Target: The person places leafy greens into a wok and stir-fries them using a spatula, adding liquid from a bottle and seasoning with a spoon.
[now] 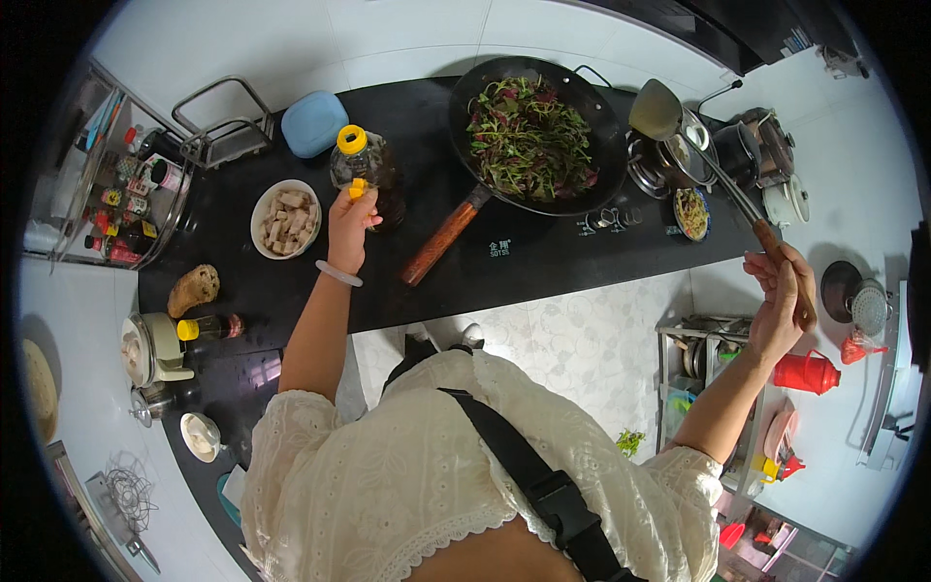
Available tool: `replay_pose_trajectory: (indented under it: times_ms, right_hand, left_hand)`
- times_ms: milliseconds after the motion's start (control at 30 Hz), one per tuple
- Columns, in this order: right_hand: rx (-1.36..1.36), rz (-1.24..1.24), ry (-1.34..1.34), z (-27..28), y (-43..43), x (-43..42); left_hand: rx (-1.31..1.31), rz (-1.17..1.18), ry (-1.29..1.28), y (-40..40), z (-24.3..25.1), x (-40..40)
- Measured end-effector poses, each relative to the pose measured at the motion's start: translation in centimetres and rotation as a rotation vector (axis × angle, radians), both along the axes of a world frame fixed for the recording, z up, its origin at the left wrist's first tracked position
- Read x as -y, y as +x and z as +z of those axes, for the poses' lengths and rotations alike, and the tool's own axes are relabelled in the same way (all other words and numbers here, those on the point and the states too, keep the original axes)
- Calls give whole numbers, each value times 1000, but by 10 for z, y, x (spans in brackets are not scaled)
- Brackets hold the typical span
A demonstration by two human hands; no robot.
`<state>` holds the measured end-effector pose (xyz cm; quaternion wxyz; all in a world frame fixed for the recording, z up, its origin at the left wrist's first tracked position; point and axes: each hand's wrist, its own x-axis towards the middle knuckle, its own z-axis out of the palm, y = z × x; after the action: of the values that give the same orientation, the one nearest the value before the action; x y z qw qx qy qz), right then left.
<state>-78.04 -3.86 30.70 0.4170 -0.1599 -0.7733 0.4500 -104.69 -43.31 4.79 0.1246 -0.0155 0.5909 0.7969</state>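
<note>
My left hand (351,222) grips a yellow plastic piece (358,189) at the near side of a large clear bottle of dark liquid (389,171). Whether that piece is the bottle's handle, my fingers hide. The bottle's yellow neck (352,140) shows a dark opening. In my right hand (782,302) is the wooden handle of a wok spatula (727,185); its broad metal blade points up and left, over the pots. Between my hands, a black wok (611,167) holds leafy green and purple vegetables (531,138). The wok's wooden handle (444,244) points toward me.
Left of the bottle are a white bowl of pale cubes (285,220) and a blue lidded box (315,122). A small bowl of chopped food (692,214) sits by the stove knobs (614,217). Metal pots (654,164) stand right of the wok. A condiment rack (124,189) is far left.
</note>
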Motion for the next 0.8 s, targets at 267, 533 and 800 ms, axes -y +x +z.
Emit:
replay_pose_trajectory:
  times_ms: [267,533,800]
  right_hand:
    - [44,82,141,-7,-21,7]
    - [109,163,294,-15,-28,16]
    - [110,183,341,-27,-37,22]
  left_hand:
    - [15,-1,-10,0,3,1]
    - [45,4,74,0,4,0]
    - [115,17,105,1,11,-2]
